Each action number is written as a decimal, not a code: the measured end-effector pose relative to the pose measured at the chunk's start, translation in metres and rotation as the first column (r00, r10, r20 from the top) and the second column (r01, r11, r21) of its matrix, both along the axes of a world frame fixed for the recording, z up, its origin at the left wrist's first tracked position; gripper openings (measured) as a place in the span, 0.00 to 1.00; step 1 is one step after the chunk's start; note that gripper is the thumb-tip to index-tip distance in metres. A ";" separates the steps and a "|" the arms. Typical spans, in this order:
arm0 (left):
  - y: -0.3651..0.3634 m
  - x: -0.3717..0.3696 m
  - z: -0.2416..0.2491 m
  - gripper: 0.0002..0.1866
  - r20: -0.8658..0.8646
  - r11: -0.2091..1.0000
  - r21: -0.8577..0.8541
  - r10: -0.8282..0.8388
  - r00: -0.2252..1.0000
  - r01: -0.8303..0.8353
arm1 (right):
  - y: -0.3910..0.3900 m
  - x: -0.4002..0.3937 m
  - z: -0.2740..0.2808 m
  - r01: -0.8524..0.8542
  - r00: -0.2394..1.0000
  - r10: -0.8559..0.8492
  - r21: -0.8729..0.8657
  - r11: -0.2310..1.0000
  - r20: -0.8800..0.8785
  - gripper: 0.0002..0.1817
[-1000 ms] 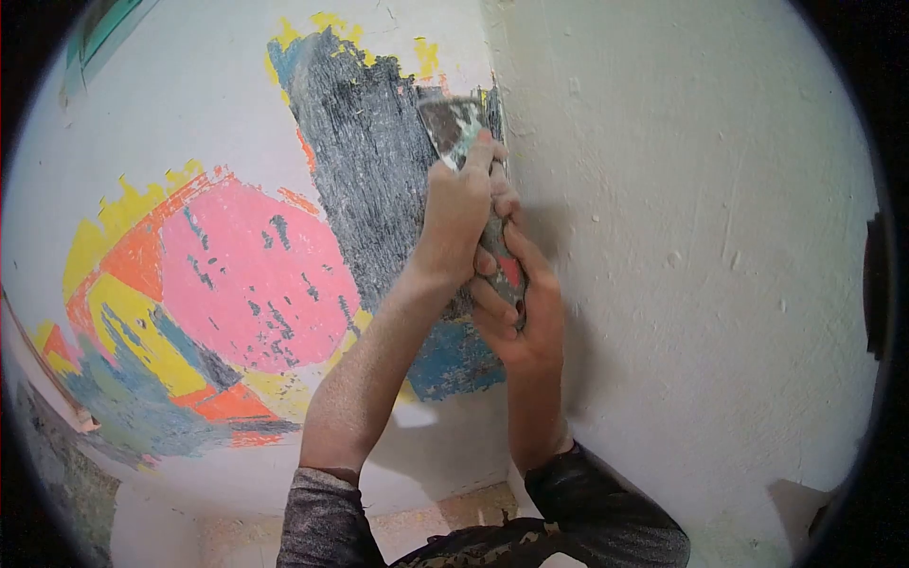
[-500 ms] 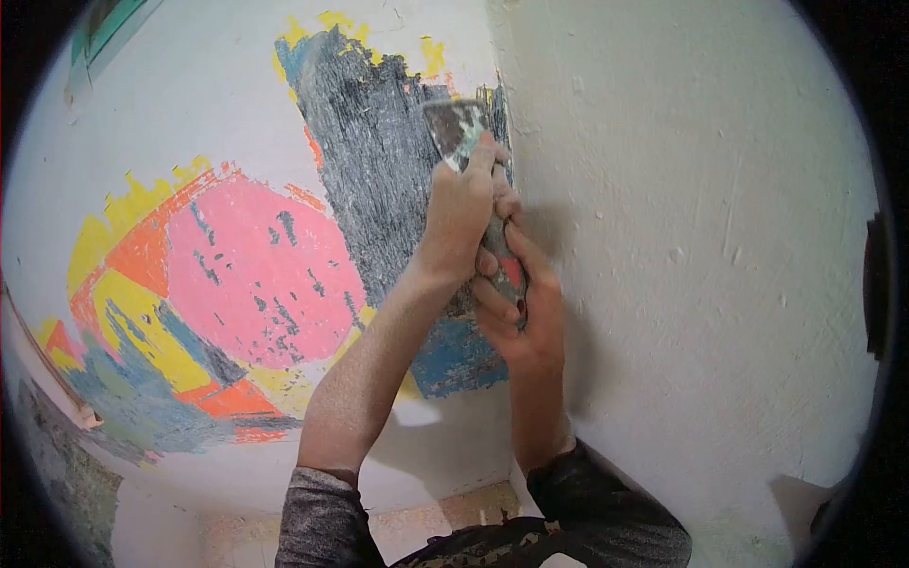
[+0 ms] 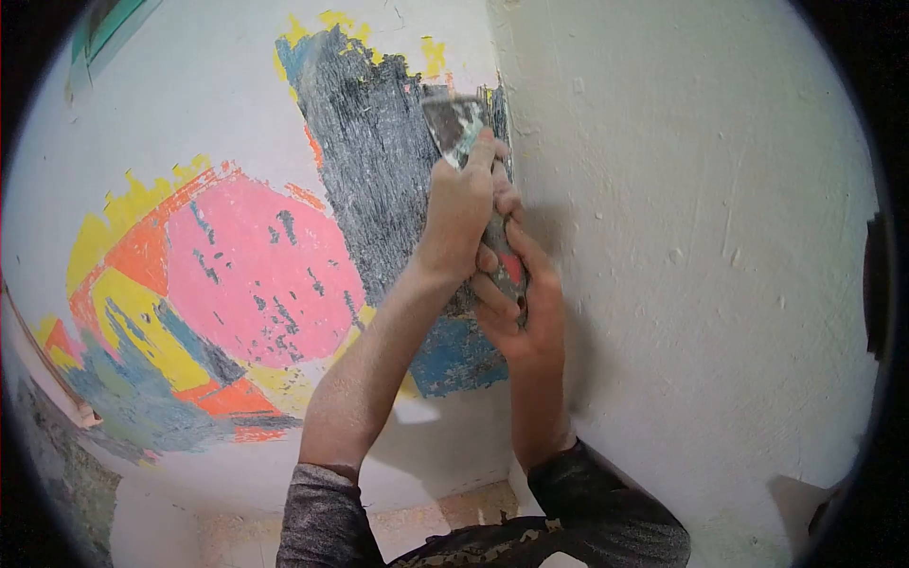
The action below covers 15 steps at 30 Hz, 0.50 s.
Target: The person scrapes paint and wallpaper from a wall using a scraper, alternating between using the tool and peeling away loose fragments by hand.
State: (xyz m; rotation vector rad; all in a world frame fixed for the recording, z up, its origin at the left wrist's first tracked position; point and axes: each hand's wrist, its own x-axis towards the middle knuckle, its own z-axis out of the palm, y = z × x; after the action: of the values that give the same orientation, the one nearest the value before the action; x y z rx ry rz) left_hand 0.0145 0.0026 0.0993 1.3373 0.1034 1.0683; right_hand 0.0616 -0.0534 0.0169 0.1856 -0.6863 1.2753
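A scraper point(image 3: 445, 123) with a wide, white-smeared metal blade lies against the dark grey painted patch point(image 3: 365, 161), close to the wall corner. My left hand point(image 3: 456, 216) is closed around its upper part, one finger stretched along the base of the blade. Lower down, my right hand point(image 3: 535, 317) grips the end of the handle, where a red mark shows. The blade points upward, and its top edge meets ragged remains of white, pink and yellow paint. Dust covers both forearms. Part of the handle is hidden behind my fingers.
A white side wall point(image 3: 682, 237) with bumps and drips stands close to my right hand. Left of the dark patch are a pink painted shape point(image 3: 260, 275) and yellow and orange areas. Blue paint point(image 3: 459, 360) lies below. A green frame point(image 3: 104, 28) shows at upper left.
The scraper blade has shifted up very slightly along the wall. Both hands keep the same grip on it.
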 end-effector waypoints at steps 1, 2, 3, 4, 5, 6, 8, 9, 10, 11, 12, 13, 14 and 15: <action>0.002 0.000 -0.001 0.11 -0.002 1.000 0.011 -0.002 1.000 0.002 | 0.001 0.000 0.000 0.002 1.000 -0.002 0.011 1.000 -0.002 0.11; 0.004 0.001 -0.002 0.11 -0.008 0.999 0.035 0.015 1.000 -0.015 | 0.002 0.002 -0.001 -0.023 1.000 0.023 0.024 0.999 0.005 0.11; 0.003 0.001 -0.005 0.11 -0.014 0.998 0.046 0.032 0.999 -0.031 | 0.000 0.004 -0.004 -0.049 0.999 0.048 0.024 0.999 0.010 0.11; 0.003 0.002 -0.002 0.11 -0.012 0.999 0.047 0.028 1.000 -0.028 | 0.002 0.005 -0.001 -0.045 0.999 0.045 0.025 0.999 0.012 0.11; 0.003 0.003 0.003 0.11 0.028 0.996 0.086 -0.008 1.000 0.006 | 0.005 0.007 0.002 -0.044 0.999 0.044 0.040 0.998 0.014 0.11; 0.002 0.002 0.003 0.11 0.061 0.993 0.116 -0.042 0.997 0.035 | 0.005 0.006 0.001 -0.046 0.999 0.046 0.044 0.998 0.009 0.12; -0.001 0.002 0.004 0.11 0.046 0.999 0.045 -0.012 0.999 0.010 | 0.004 0.004 0.001 -0.032 0.999 0.031 0.046 0.998 0.013 0.12; -0.003 0.002 0.003 0.12 0.023 0.999 -0.031 0.013 1.000 -0.013 | 0.002 0.002 -0.001 -0.015 1.000 0.014 0.044 0.999 0.011 0.12; -0.002 0.001 0.002 0.12 0.022 1.000 -0.025 0.015 1.000 -0.015 | 0.003 0.002 -0.001 -0.017 1.000 0.017 0.050 0.999 0.010 0.12; -0.001 0.002 0.000 0.13 0.011 0.999 -0.014 0.033 0.999 -0.033 | 0.003 0.003 -0.001 -0.018 1.000 0.017 0.040 0.999 0.017 0.12; -0.002 0.002 -0.002 0.13 -0.002 0.999 -0.013 0.048 0.999 -0.048 | 0.002 0.003 -0.004 -0.015 1.000 0.015 0.021 1.000 0.023 0.12; -0.001 0.003 0.000 0.13 -0.001 0.999 -0.009 0.043 0.999 -0.043 | 0.004 0.005 -0.002 -0.010 1.000 0.010 0.024 1.000 0.024 0.12; 0.000 0.003 0.005 0.12 0.023 0.999 0.040 0.030 0.999 -0.031 | 0.008 0.008 0.001 -0.031 0.999 0.031 0.037 0.999 0.012 0.12; -0.001 0.001 0.003 0.11 0.039 0.997 0.076 0.021 0.999 -0.024 | 0.008 0.007 -0.001 -0.056 0.998 0.056 0.038 0.998 -0.006 0.12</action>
State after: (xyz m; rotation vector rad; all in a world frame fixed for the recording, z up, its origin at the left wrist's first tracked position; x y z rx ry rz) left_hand 0.0155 0.0017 0.1028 1.3867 0.0497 1.1260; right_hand 0.0682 -0.0455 0.0162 0.2416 -0.7037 1.3154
